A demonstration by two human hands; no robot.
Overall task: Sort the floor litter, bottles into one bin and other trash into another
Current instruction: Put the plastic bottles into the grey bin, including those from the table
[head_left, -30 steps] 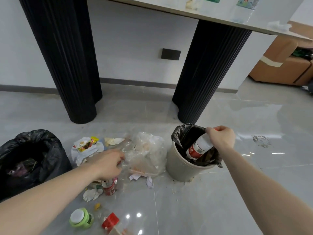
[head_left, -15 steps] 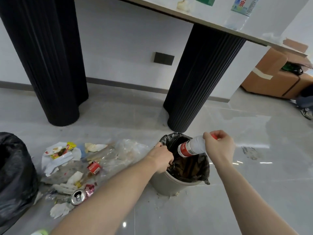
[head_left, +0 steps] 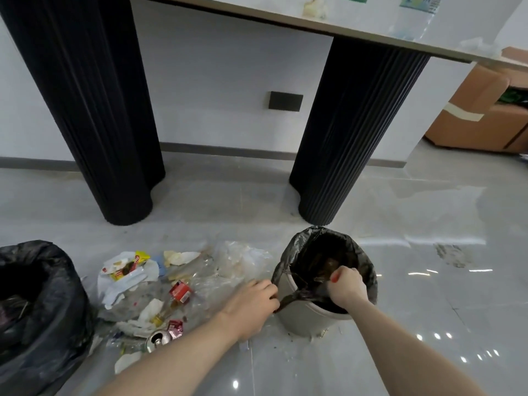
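Note:
A grey bin with a black liner stands on the floor right of centre. My right hand is down inside its mouth, fingers closed on the bottle, of which only the red cap shows; the body is hidden in the bin. My left hand pinches the liner's edge at the bin's left rim. Left of the bin lies the litter pile: a clear plastic bag, a drink can, red wrappers, a yellow wrapper and white paper scraps. A big black bag bin stands at the far left.
Two black fluted table legs rise behind the bins, under a pale tabletop that carries a water bottle. Cardboard boxes sit at the right. Glossy grey floor tiles stretch to the right of the bin.
My right hand has pushed the bottle down into the grey bin until only the cap shows. My left hand left the litter pile and took hold of the liner's edge.

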